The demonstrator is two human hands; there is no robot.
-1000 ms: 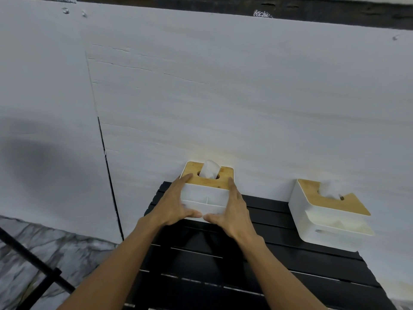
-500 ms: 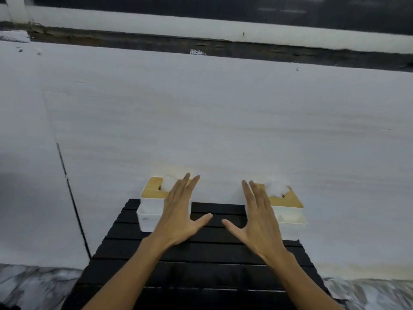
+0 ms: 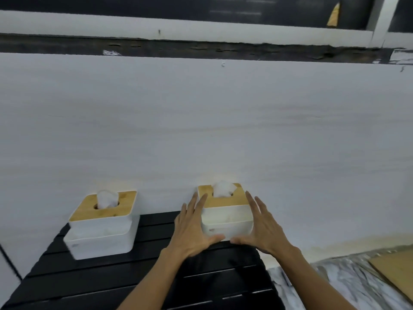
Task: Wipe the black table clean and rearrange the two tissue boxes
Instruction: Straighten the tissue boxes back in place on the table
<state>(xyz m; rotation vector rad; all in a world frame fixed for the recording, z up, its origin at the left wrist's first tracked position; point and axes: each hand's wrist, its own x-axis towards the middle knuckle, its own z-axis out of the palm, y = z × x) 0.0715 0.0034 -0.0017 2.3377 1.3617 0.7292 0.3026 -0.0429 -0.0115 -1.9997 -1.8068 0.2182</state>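
Two white tissue boxes with wooden lids stand at the far edge of the black slatted table [image 3: 143,278], against the white wall. The left tissue box [image 3: 101,229] stands alone near the table's left corner. The right tissue box [image 3: 225,218] sits between my hands. My left hand [image 3: 192,229] lies flat against its left side and my right hand [image 3: 261,227] against its right side. On both hands the fingers point forward, and the thumbs nearly meet under the box's front edge. A tissue sticks up from each lid.
A white wall [image 3: 201,130] rises right behind the table, with a dark window ledge above it. To the right of the table lies marble-patterned floor [image 3: 335,285] with a sheet of brown cardboard [image 3: 395,271] on it.
My hands were spread open over the table between the boxes. Both have moved right and closed in on the sides of the right tissue box. The view has swung right.
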